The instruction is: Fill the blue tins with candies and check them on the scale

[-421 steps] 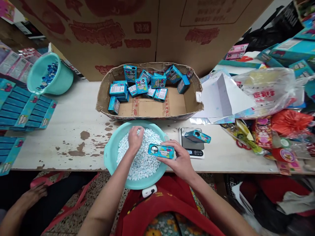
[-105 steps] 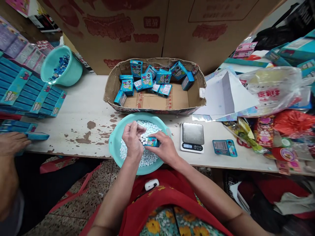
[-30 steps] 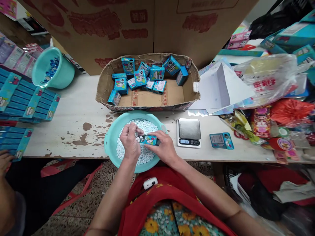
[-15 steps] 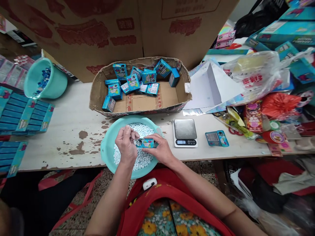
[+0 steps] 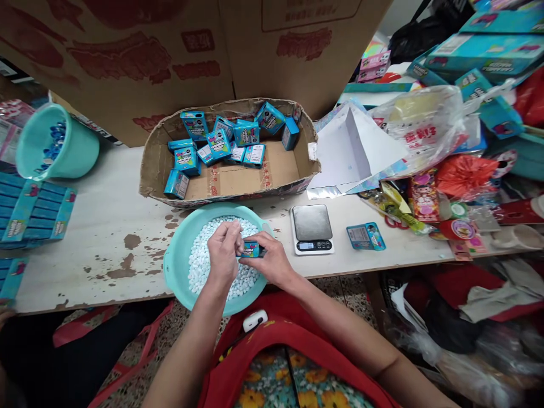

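Over the basin, my right hand [image 5: 275, 259] grips a small blue candy box [image 5: 250, 249] by its right end, thumb and fingers on its sides. My left hand [image 5: 224, 249] is curled closed against the box's left end; whatever lies inside its fingers is hidden. Beneath both hands stands a round turquoise basin [image 5: 178, 243], which holds many small white candies [image 5: 204, 249]. To the right of the basin sits a digital kitchen scale [image 5: 312, 226] with a bare metal plate.
Behind the basin, a cut-down cardboard tray [image 5: 280, 187] holds several blue candy boxes [image 5: 219, 143]. Another flat blue pack [image 5: 365, 236] lies right of the scale. A turquoise bucket [image 5: 80, 147] and stacked blue boxes [image 5: 38, 209] stand left. Bags and wrappers [image 5: 425, 198] crowd the right.
The view has shifted slightly, so most things appear further left. My left hand has closed in over the left end of the candy box, covering more of it.
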`<move>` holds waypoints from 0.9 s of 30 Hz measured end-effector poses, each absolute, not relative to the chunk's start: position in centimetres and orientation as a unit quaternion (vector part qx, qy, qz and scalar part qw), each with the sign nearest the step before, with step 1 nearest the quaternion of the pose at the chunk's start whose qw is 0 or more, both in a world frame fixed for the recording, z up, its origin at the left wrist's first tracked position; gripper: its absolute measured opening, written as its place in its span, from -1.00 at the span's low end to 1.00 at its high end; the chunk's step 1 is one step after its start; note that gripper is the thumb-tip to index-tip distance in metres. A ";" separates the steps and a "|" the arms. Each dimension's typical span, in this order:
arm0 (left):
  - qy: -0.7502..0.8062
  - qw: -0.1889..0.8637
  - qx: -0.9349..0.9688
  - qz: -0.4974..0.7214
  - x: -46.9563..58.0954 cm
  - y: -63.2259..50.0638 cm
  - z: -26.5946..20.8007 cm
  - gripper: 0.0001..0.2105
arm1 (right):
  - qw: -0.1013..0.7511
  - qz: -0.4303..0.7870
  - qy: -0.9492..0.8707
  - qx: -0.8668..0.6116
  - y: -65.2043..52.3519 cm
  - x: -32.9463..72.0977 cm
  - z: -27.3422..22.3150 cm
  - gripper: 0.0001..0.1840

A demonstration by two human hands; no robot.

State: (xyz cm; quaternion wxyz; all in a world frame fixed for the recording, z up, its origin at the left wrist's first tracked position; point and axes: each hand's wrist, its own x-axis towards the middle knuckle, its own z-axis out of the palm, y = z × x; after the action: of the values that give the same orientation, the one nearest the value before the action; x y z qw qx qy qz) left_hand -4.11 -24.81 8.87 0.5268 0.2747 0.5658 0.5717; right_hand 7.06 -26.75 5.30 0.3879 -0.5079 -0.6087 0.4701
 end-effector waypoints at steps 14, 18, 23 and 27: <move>0.721 0.431 0.302 0.451 -8.1 -24.9 1.7 -0.73 | 0.495 0.325 -0.431 -0.681 -25.8 22.6 -1.3 -0.56; 0.769 0.356 0.402 0.346 -8.2 -25.3 0.1 -0.71 | 0.493 0.305 -0.434 -0.690 -25.8 23.4 -2.1 -0.40; 0.700 0.212 0.669 0.133 -8.0 -26.2 -2.3 -0.66 | 0.500 0.335 -0.374 -0.706 -29.2 25.2 -1.5 -0.47; 0.677 0.162 0.717 0.043 -7.2 -27.1 -3.3 -0.64 | 0.490 0.345 -0.316 -0.736 -31.6 26.6 -2.1 -0.55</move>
State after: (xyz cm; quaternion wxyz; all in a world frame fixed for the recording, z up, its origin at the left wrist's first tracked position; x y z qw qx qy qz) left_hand -7.16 -27.10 -3.27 0.1618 0.7166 0.6771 0.0432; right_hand 26.64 -31.64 -2.14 0.4895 -0.7361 -0.3156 0.3448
